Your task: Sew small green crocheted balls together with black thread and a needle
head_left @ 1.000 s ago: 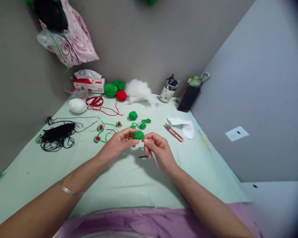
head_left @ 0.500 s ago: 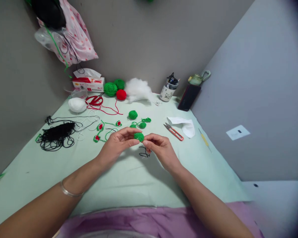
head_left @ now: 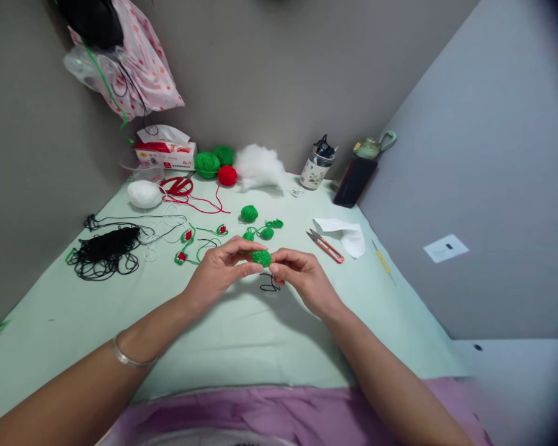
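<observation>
A small green crocheted piece [head_left: 261,257] is held up above the table between my two hands. My left hand [head_left: 218,266] pinches it between thumb and fingers from the left. At its right edge, the thumb and fingertips of my right hand [head_left: 302,275] are closed on it. A loop of black yarn [head_left: 270,284] shows just below, near the right fingers; where it ends I cannot make out. Behind my hands lie small green crocheted balls [head_left: 266,233] and a green yarn ball [head_left: 249,214]. Red-and-green crocheted pieces [head_left: 187,236] with loose tails lie beyond my left hand.
Thread snips [head_left: 326,246], a white tissue [head_left: 344,235] and a yellow-handled crochet hook [head_left: 382,261] lie at right. A black yarn heap [head_left: 105,254] and white yarn ball [head_left: 144,194] are at left. White stuffing [head_left: 259,167], a pen jar [head_left: 316,170] and a phone [head_left: 354,181] stand along the back.
Both hands stay on the green crocheted piece, which has turned slightly and shows a little more of its surface. Nothing else on the table has moved.
</observation>
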`<state>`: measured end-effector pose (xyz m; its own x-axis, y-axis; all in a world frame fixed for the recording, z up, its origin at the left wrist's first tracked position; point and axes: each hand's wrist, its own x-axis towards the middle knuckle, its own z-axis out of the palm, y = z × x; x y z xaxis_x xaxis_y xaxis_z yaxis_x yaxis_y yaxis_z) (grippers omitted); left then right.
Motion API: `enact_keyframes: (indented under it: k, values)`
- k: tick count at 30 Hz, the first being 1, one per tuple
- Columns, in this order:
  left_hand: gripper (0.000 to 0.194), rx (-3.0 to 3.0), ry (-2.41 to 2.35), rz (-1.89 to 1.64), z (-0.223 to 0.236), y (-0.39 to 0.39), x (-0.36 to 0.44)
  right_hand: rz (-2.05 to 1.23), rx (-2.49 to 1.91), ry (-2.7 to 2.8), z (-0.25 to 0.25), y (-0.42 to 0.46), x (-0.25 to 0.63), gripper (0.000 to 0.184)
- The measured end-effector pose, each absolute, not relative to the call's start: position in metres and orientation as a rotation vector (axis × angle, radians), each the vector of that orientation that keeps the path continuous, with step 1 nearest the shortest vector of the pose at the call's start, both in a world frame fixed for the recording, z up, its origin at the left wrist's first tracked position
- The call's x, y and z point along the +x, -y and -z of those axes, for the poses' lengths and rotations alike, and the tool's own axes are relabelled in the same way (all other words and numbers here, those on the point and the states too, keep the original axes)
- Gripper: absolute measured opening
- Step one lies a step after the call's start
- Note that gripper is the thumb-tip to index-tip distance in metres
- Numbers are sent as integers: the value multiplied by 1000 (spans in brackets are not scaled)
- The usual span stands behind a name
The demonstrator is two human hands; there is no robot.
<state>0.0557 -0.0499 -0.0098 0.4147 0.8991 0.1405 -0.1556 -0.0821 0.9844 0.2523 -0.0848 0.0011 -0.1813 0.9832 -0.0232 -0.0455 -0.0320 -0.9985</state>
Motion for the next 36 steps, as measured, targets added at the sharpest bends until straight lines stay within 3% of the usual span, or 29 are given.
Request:
enact_keyframes:
  k: [18,36]
  values:
    - [27,1278,-617,-884,6,54,58,-1574,-1005,1204,4,86,250,21]
    - [25,1185,-771,-1007,7,55,56,-1353,-1039,1346,-3,89,255,16]
